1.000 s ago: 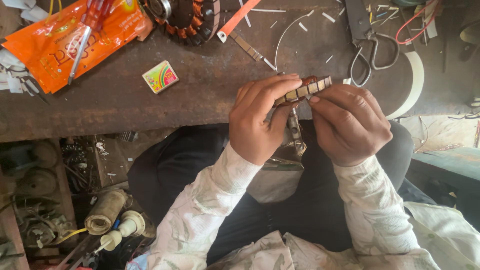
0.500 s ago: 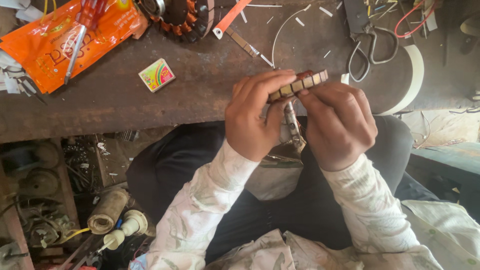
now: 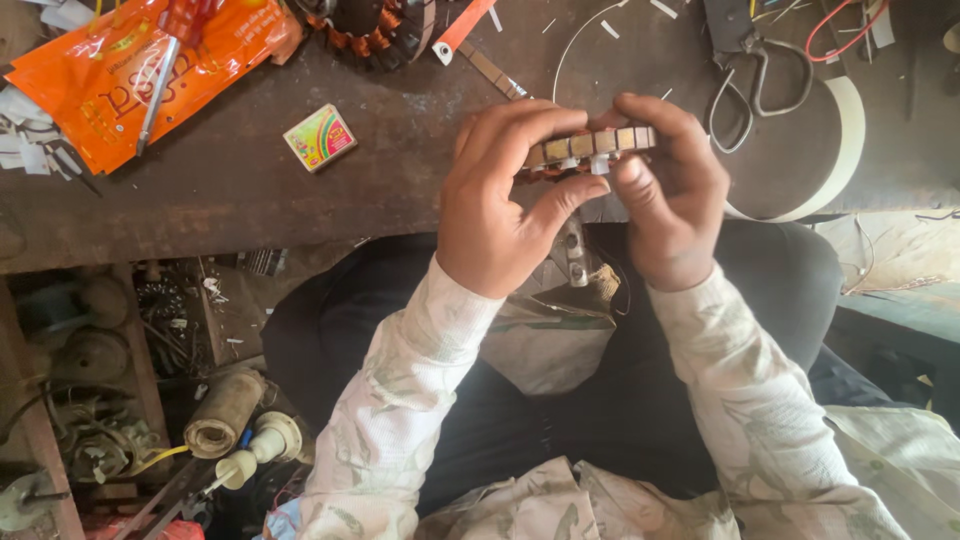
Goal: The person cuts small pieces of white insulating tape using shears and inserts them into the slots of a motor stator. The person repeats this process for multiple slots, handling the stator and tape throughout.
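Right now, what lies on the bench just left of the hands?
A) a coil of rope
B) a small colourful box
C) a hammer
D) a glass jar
B: a small colourful box lies flat on the bench, left of the left hand.

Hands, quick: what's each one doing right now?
Left hand: closed on the left end of the segmented metal part.
Right hand: closed on the right end of the same part, above the workbench.

bench (image 3: pixel 250 190) left-centre: passable | obstacles: matchbox (image 3: pixel 320 137), scissors (image 3: pixel 745 70) (far right)
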